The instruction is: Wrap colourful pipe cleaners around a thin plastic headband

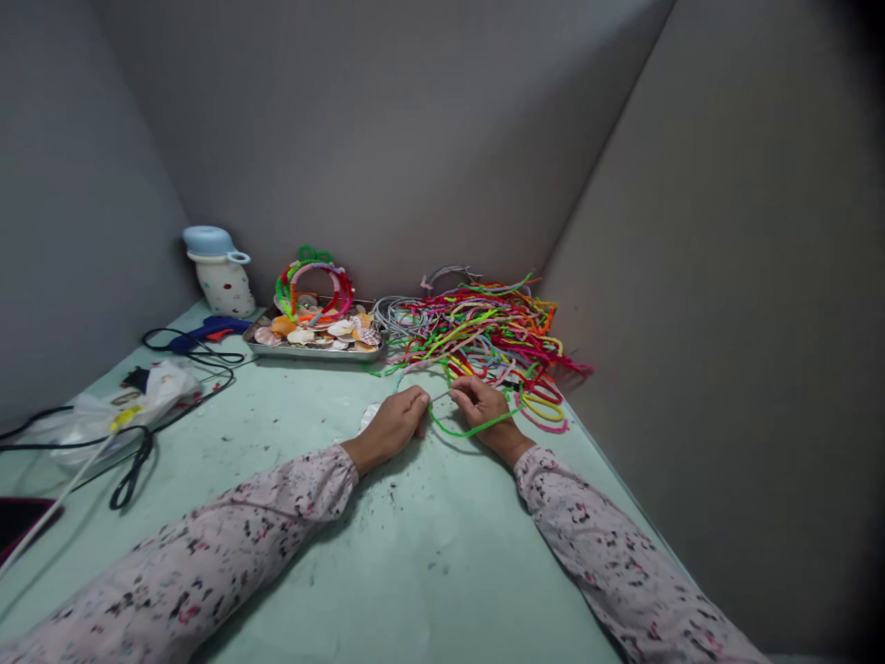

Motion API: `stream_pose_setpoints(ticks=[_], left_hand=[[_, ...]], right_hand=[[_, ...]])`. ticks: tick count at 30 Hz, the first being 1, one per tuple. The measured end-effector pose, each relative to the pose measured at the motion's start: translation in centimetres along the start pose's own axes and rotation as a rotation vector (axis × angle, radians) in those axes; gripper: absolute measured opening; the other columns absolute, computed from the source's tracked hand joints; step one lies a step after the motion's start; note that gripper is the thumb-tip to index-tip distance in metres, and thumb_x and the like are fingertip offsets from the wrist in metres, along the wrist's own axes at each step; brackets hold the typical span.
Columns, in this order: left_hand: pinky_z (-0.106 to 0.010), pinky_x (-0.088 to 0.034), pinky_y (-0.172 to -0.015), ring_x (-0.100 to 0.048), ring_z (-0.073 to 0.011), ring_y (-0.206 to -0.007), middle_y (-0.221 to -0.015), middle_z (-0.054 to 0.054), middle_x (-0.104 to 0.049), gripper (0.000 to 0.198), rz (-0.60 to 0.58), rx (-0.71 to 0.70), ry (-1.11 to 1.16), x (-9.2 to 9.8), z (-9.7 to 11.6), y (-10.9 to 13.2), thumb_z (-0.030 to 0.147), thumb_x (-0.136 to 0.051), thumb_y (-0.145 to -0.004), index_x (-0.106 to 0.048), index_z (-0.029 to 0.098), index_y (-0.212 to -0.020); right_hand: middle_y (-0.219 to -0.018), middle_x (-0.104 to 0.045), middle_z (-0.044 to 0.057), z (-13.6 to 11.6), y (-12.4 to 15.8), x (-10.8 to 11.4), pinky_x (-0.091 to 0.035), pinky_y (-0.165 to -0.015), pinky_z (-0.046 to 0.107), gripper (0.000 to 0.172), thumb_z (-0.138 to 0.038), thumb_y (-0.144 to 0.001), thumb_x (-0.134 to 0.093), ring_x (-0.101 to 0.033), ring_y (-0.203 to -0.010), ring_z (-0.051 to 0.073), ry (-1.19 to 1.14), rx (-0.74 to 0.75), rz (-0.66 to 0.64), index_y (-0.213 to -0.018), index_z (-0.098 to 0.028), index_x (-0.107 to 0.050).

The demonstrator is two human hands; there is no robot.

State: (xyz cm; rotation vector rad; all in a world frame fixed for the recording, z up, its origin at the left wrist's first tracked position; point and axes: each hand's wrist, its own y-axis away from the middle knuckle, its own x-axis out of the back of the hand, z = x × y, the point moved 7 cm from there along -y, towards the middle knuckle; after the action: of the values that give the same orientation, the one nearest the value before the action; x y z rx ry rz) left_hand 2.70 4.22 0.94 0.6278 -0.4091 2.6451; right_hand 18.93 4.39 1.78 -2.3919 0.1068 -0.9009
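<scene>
My left hand (pixel 393 424) is closed, thumb and fingers pinching a thin grey wire (pixel 441 397) where a green pipe cleaner (pixel 456 433) meets it. My right hand (pixel 484 413) is closed at the wire's other side, its fingertips a short way from the left ones. From the left fingertips the green pipe cleaner sags in a curve below the wire and passes across the right hand towards the wrist. Just beyond the right hand lies a tangled pile of coloured pipe cleaners (pixel 477 323). A crumpled white piece (pixel 369 417) shows partly behind my left hand.
A metal tray (pixel 311 352) holds seashells, with colourful wrapped hoops (pixel 338 281) standing on them. Grey wire rings (pixel 401 315) lie beside it. At the left are a bottle (pixel 221 277), a blue glue gun (pixel 207 334), black cables (pixel 131 470) and a plastic bag (pixel 159 392). Walls border the table.
</scene>
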Motion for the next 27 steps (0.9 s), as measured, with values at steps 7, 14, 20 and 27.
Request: stream_pose_setpoints(ticks=[7, 14, 20, 27], left_hand=[[-0.025, -0.038, -0.06, -0.052, -0.0132, -0.057, -0.058, 0.004, -0.056, 0.014, 0.03, -0.001, -0.057, -0.04, 0.05, -0.11, 0.015, -0.043, -0.077, -0.054, 0.019, -0.085], [-0.024, -0.037, -0.059, -0.051, -0.0131, -0.059, -0.063, 0.003, -0.057, 0.014, 0.109, -0.019, -0.118, 0.33, 0.44, -0.07, 0.018, -0.046, -0.079, -0.056, 0.019, -0.089], [-0.024, -0.037, -0.06, -0.051, -0.0129, -0.061, -0.067, 0.002, -0.058, 0.014, 0.147, -0.055, -0.116, 0.7, 0.84, 0.01, 0.019, -0.046, -0.081, -0.057, 0.018, -0.09], [-0.025, -0.038, -0.061, -0.052, -0.0134, -0.062, -0.067, 0.002, -0.058, 0.014, 0.145, -0.047, -0.095, 0.64, 0.65, -0.02, 0.021, -0.046, -0.083, -0.057, 0.018, -0.093]], right_hand=[[-0.078, -0.066, 0.001, 0.42, 0.0, -0.06, -0.047, -0.062, 0.025, 0.021, -0.038, -0.086, -0.056, -0.06, -0.065, 0.015, -0.031, -0.037, 0.002, -0.093, -0.02, -0.063], [-0.076, -0.065, 0.001, 0.05, -0.02, 0.09, -0.046, -0.061, 0.026, 0.02, -0.038, -0.086, -0.055, -0.058, -0.065, 0.015, -0.039, -0.045, 0.004, -0.092, -0.02, -0.063], [-0.074, -0.062, 0.001, -0.43, -0.02, 0.19, -0.044, -0.06, 0.025, 0.019, -0.036, -0.087, -0.054, -0.055, -0.064, 0.014, -0.086, -0.031, -0.002, -0.092, -0.019, -0.062], [-0.072, -0.06, 0.0, -0.28, -0.05, 0.03, -0.042, -0.057, 0.025, 0.021, -0.038, -0.087, -0.054, -0.053, -0.062, 0.014, -0.087, -0.039, -0.004, -0.09, -0.019, -0.062]])
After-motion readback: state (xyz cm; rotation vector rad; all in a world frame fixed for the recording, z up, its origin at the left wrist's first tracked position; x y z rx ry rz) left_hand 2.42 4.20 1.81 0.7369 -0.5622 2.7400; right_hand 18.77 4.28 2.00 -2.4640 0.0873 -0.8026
